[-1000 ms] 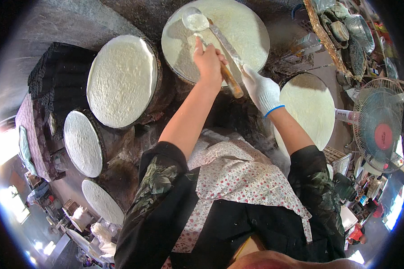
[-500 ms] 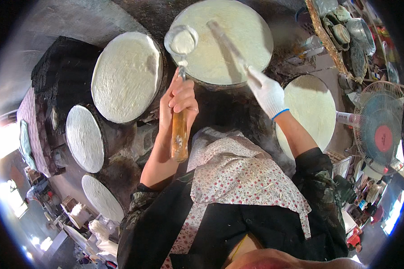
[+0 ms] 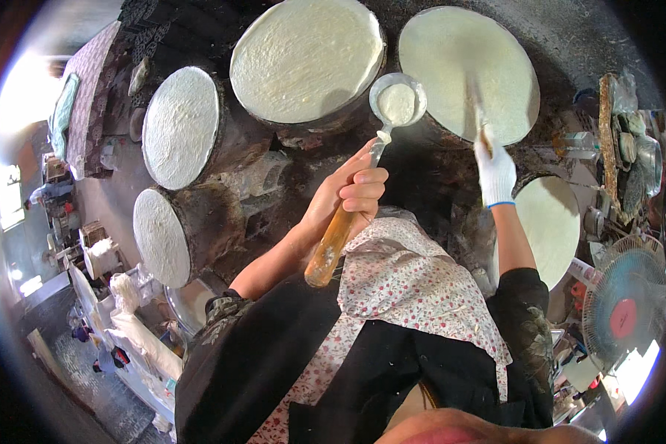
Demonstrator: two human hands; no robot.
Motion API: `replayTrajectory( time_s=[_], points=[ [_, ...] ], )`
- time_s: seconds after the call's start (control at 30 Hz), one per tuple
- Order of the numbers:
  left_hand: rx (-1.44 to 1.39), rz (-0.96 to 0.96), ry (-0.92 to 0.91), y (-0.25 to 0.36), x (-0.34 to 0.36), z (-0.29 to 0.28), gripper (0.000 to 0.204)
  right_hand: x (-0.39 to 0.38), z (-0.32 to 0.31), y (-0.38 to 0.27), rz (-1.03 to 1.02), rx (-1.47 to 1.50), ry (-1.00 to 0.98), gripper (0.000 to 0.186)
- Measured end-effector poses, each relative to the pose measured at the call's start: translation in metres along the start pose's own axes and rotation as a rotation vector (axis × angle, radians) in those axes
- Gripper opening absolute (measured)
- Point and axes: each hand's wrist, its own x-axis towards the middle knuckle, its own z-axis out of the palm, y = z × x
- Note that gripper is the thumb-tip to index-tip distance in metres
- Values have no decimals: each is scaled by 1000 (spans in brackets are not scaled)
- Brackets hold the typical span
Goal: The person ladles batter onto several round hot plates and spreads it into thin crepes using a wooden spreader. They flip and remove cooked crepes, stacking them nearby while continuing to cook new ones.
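My left hand point(image 3: 351, 194) is wrapped round the wooden handle of a metal ladle point(image 3: 324, 255). White batter point(image 3: 398, 103) fills the ladle's bowl, held over the gap between two round griddles. In a white glove, my right hand point(image 3: 497, 177) grips a long narrow spatula point(image 3: 475, 100), blurred by motion. The spatula reaches over the upper right griddle, whose round pale sheet of batter point(image 3: 436, 59) looks smooth; whether it touches the sheet I cannot tell. A rougher, thicker white layer point(image 3: 303, 59) covers the griddle to its left.
Two more white-coated griddles point(image 3: 179, 129) curve down the left side, and another pale one point(image 3: 559, 222) lies beside my right forearm. A fan point(image 3: 623, 311) stands at the right edge. Pots and a bark-edged board point(image 3: 609, 137) are above it.
The view has turned, so the griddles sit farther right and round. The spatula has swung from slanting left to pointing nearly straight away. Both hands keep their holds.
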Motion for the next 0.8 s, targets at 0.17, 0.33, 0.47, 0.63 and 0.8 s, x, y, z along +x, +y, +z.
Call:
replayTrajectory(
  time_s=[0.17,0.33,0.47,0.63,0.8],
  points=[
    [6,-29,-14,36,-60,-14,42,-56,41,2,25,348,80,51],
    [67,2,13,72,-128,-22,45,-130,74,-48,-26,-48,139,55],
    [145,102,60,93,-168,-24,46,-158,94,-72,14,57,184,58],
    [184,103,65,102,-188,-20,46,-173,108,-86,50,14,242,65],
    [149,36,-23,96,-180,-10,45,-175,87,-87,364,1020,-110,54]
  ],
)
